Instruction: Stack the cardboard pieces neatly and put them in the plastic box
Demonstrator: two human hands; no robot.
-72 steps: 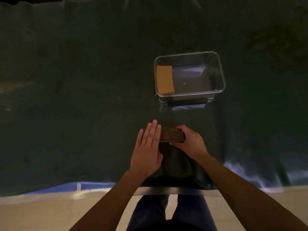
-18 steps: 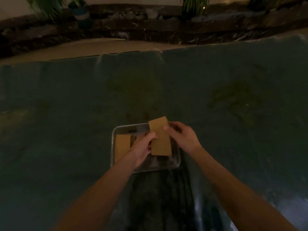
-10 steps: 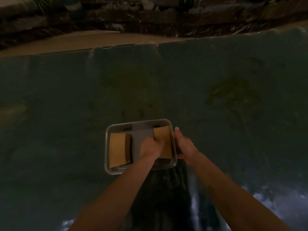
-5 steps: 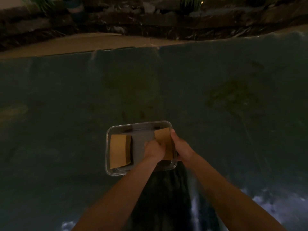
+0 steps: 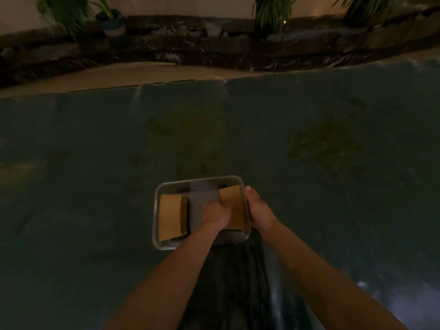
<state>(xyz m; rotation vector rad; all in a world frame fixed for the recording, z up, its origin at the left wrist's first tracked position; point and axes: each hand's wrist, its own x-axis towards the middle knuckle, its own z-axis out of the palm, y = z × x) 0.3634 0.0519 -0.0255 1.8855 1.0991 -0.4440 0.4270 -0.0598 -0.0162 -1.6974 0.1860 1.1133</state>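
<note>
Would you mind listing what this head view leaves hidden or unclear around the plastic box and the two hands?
- Left hand: its fingers curl out of sight inside the plastic box, so its grip cannot be judged.
- Right cardboard stack: the near left part is covered by the left hand.
- Right hand: fingertips hidden beyond the box wall.
- Left cardboard stack: piece count too dim to read.

1. Both forearms are bare, reaching forward and angling in toward each other.
2. Left hand is knuckles up, fingers curled down.
3. Right hand sits just beside it, fingers pointing forward, thumb side up.
</note>
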